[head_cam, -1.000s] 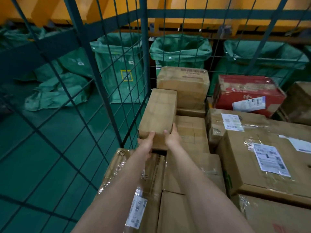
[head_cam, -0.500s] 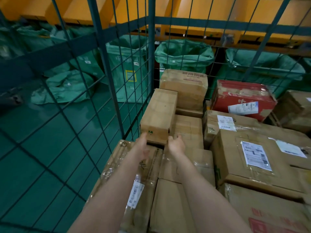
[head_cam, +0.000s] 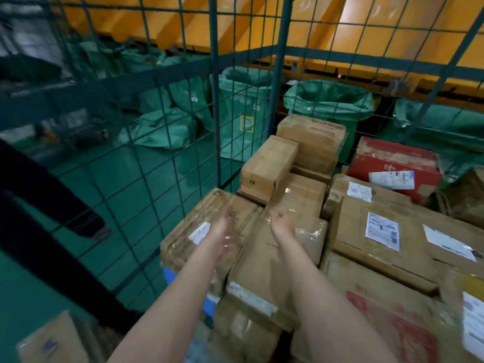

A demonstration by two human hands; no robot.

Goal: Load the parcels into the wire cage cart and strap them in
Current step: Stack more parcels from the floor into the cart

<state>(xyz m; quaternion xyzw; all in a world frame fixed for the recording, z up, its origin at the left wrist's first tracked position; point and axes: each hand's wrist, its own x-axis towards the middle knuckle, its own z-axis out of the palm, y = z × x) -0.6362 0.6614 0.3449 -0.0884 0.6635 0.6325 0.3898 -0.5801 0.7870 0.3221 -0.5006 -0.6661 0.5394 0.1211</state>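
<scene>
The green wire cage wall (head_cam: 215,106) stands just left of the long plain brown cardboard parcel (head_cam: 269,166), which lies atop stacked cartons (head_cam: 351,231). Short of it hover the blurred left hand (head_cam: 225,231) and right hand (head_cam: 282,224), fingers loose, gripping nothing.

Wire cage cart (head_cam: 214,113): metal bars, green paint, matt. Small box (head_cam: 269,166) on top of the stack in front of me: plain brown cardboard, matt, dry-looking. Film-wrapped parcel (head_cam: 199,213) nearest me: cardboard under clear tape, glossy, wrinkled, catching light. Red box (head_cam: 392,158): printed card, scuffed pale at the edges. Shipping label (head_cam: 382,231): white paper, smooth. Sacks (head_cam: 327,106) beyond the mesh: green woven plastic, faint sheen, crumpled. Floor (head_cam: 125,200): green coating, smooth, shiny enough that I see reflections.
</scene>
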